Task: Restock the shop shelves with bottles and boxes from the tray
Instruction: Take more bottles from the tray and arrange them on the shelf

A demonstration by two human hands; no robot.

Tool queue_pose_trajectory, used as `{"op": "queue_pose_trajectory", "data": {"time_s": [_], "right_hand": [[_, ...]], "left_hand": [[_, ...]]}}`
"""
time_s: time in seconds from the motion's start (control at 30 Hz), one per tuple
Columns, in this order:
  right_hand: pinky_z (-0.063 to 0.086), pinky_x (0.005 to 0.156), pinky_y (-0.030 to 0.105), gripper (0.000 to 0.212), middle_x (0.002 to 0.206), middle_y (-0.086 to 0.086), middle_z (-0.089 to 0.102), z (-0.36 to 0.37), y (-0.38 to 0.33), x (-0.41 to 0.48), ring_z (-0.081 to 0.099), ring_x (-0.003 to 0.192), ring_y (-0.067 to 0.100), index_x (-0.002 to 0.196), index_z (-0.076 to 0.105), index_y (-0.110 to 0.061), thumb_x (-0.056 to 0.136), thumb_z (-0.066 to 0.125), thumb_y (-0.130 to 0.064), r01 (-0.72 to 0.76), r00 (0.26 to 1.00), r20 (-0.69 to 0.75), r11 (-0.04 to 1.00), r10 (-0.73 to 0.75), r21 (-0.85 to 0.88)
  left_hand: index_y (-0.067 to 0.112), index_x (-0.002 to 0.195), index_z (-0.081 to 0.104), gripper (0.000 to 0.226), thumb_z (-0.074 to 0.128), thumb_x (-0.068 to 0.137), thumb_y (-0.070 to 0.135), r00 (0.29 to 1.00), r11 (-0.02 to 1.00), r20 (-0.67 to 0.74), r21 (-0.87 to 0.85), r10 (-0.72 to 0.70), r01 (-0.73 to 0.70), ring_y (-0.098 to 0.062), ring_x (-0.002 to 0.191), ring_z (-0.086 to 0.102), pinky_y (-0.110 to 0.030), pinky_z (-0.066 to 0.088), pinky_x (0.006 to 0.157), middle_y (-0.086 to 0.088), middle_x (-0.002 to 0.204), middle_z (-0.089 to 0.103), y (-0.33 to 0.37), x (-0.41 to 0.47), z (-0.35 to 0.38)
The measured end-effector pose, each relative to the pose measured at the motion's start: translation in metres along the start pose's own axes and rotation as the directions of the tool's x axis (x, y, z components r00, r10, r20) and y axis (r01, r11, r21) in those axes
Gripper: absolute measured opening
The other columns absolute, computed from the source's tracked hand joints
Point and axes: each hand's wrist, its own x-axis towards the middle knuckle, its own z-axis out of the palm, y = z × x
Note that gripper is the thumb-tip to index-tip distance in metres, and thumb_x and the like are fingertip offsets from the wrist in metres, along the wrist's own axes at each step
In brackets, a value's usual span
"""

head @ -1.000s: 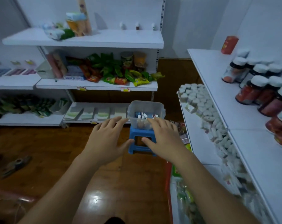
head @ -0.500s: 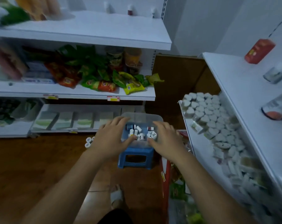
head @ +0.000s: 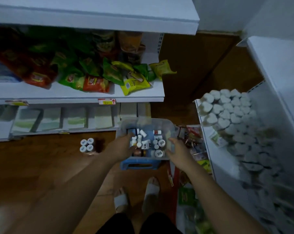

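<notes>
Currently, as my remote feed shows it:

- Step in hand: I judge this the pick, drawing stock out of the tray (head: 148, 120). Nothing is lifted yet.
- Tray: clear plastic, seated on a blue stool (head: 139, 165), low between the two shelf runs.
- Contents: small white-capped bottles (head: 161, 142), jumbled, some upright and some tipped. A blue box (head: 129, 132) sits at the far left corner.
- Left hand (head: 121, 147): over the tray's left side, fingers reaching in above the bottles, released, nothing closed in it.
- Right hand (head: 178, 151): at the tray's right wall, fingers loosely spread, released. Blur hides whether it touches the wall.
- Relation: the bottles lie between the hands, just past the fingertips.
- Next move, in my judgement: curl one hand round a single bottle, lift it clear of its neighbours and carry it to a shelf (head: 223, 168). The loose pile may shift.
- Also logged: four bottles (head: 86, 145) standing on the floor left of the stool.
</notes>
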Motion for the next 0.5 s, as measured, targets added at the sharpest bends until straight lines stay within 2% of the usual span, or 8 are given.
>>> {"op": "queue_pose_trajectory", "data": {"time_s": [0.1, 0.23, 0.33, 0.4, 0.43, 0.5], "right_hand": [[0.043, 0.092, 0.029, 0.050, 0.142, 0.011, 0.054, 0.021, 0.014, 0.068, 0.056, 0.129, 0.031, 0.149, 0.047, -0.019, 0.102, 0.061, -0.014, 0.029, 0.996, 0.083, 0.994, -0.020, -0.108], [0.050, 0.100, 0.041, 0.053, 0.149, 0.016, 0.046, 0.057, 0.046, 0.161, 0.054, 0.128, 0.037, 0.147, 0.049, -0.018, 0.097, 0.064, -0.009, 0.148, 0.954, 0.298, 0.916, -0.033, -0.373], [0.046, 0.105, 0.046, 0.043, 0.144, 0.018, 0.048, 0.076, 0.064, 0.210, 0.051, 0.130, 0.039, 0.138, 0.053, -0.019, 0.097, 0.063, -0.018, 0.300, 0.916, 0.397, 0.750, -0.055, -0.589], [0.032, 0.117, 0.051, 0.038, 0.152, 0.016, 0.045, 0.085, 0.071, 0.233, 0.042, 0.141, 0.038, 0.140, 0.056, -0.023, 0.102, 0.056, -0.029, 0.369, 0.889, 0.457, 0.626, -0.022, -0.687], [0.026, 0.120, 0.052, 0.037, 0.156, 0.014, 0.044, 0.091, 0.075, 0.244, 0.039, 0.144, 0.036, 0.139, 0.058, -0.026, 0.103, 0.054, -0.032, 0.400, 0.877, 0.479, 0.575, -0.015, -0.714], [0.025, 0.120, 0.046, 0.035, 0.155, 0.010, 0.049, 0.101, 0.083, 0.261, 0.043, 0.143, 0.032, 0.136, 0.062, -0.030, 0.103, 0.053, -0.037, 0.439, 0.867, 0.498, 0.478, -0.004, -0.761]], "left_hand": [[0.011, 0.150, 0.048, 0.053, 0.065, 0.102, 0.023, 0.992, 0.999, 0.125, -0.023, 0.028, -0.025, -0.036, 0.131, 0.057, -0.040, 0.049, 0.104, -0.016, 0.148, 0.055, 0.001, 0.053, 0.039], [0.018, 0.153, 0.050, 0.061, 0.067, 0.095, 0.013, 0.952, 0.984, 0.253, -0.001, 0.172, -0.177, -0.036, 0.127, 0.058, -0.037, 0.049, 0.096, -0.015, 0.146, 0.055, 0.006, 0.123, 0.099], [0.016, 0.150, 0.053, 0.065, 0.075, 0.089, 0.012, 0.890, 0.946, 0.356, 0.049, 0.284, -0.321, -0.035, 0.124, 0.058, -0.038, 0.049, 0.094, -0.015, 0.144, 0.056, 0.016, 0.163, 0.134], [0.014, 0.151, 0.051, 0.069, 0.078, 0.087, 0.013, 0.848, 0.918, 0.404, 0.047, 0.344, -0.395, -0.032, 0.125, 0.058, -0.032, 0.045, 0.091, -0.013, 0.147, 0.056, 0.019, 0.183, 0.148], [0.014, 0.152, 0.050, 0.071, 0.080, 0.087, 0.014, 0.828, 0.911, 0.433, 0.031, 0.358, -0.410, -0.030, 0.127, 0.057, -0.030, 0.043, 0.093, -0.011, 0.148, 0.055, 0.019, 0.191, 0.152], [0.016, 0.150, 0.054, 0.068, 0.082, 0.087, 0.019, 0.794, 0.897, 0.465, 0.003, 0.391, -0.443, -0.028, 0.129, 0.057, -0.032, 0.044, 0.100, -0.009, 0.147, 0.058, 0.015, 0.204, 0.157]]}}
